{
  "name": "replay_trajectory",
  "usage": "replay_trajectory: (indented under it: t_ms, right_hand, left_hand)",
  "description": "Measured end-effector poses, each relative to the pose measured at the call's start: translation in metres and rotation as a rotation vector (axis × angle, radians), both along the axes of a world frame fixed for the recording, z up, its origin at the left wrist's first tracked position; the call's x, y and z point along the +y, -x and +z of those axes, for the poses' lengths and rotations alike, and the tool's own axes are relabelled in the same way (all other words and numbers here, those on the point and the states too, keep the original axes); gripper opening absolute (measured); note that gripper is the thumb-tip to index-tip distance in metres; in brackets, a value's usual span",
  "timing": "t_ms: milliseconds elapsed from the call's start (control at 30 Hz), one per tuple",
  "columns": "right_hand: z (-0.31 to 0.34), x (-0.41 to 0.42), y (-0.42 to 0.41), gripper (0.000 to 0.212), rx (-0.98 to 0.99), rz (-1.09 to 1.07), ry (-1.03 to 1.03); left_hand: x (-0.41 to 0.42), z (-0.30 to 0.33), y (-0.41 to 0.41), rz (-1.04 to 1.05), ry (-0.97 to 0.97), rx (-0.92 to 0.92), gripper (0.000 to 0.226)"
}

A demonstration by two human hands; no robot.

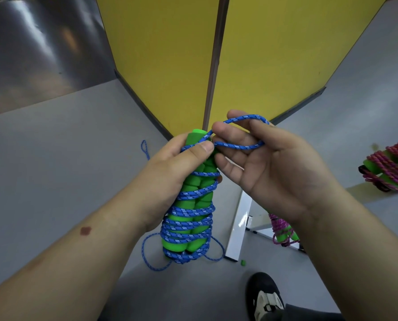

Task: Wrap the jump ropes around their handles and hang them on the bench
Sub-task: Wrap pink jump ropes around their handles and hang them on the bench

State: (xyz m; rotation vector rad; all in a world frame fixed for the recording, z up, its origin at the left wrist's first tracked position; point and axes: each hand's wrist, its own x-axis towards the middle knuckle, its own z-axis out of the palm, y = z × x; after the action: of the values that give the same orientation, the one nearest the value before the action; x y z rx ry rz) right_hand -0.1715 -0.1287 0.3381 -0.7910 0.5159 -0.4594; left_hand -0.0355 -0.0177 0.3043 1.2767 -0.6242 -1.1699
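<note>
Two green foam handles are held side by side, upright, with a blue jump rope coiled many times around them. My left hand grips the upper part of the bundle, thumb pressing the rope against the handle tops. My right hand sits just right of the tops, fingers threaded through a loop of the blue rope. Loose blue rope hangs in loops below the bundle. A pink rope wrapped on green handles lies on the bench at the right edge.
A second pink-wrapped bundle hangs lower down by the white bench leg. Yellow wall panels meet in a corner straight ahead. Grey floor spreads all around. My shoe shows at the bottom, with a small green scrap near it.
</note>
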Motion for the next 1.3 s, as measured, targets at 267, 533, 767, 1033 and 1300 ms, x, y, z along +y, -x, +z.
replay_trajectory:
  t_ms: [267,533,767,1033,1300]
  right_hand:
    - [-0.002,-0.001,0.001,0.029,-0.014,-0.012,0.076]
    - [-0.001,0.001,0.004,0.033,0.063,0.049,0.208]
    - [-0.001,0.0,0.001,0.032,0.083,-0.121,0.146]
    - [-0.008,-0.003,0.0,0.012,0.179,-0.271,0.107]
    - [-0.011,-0.002,0.003,0.017,0.281,-0.107,0.376]
  left_hand:
    - [0.002,0.002,-0.008,-0.125,-0.008,-0.059,0.03]
    - [0.003,0.002,-0.004,-0.21,-0.007,-0.342,0.038]
    - [0.001,0.001,-0.007,-0.054,0.052,-0.258,0.027]
    - [-0.001,0.004,-0.007,0.065,0.156,-0.011,0.029]
    - [-0.002,0.001,-0.009,0.057,0.172,-0.215,0.033]
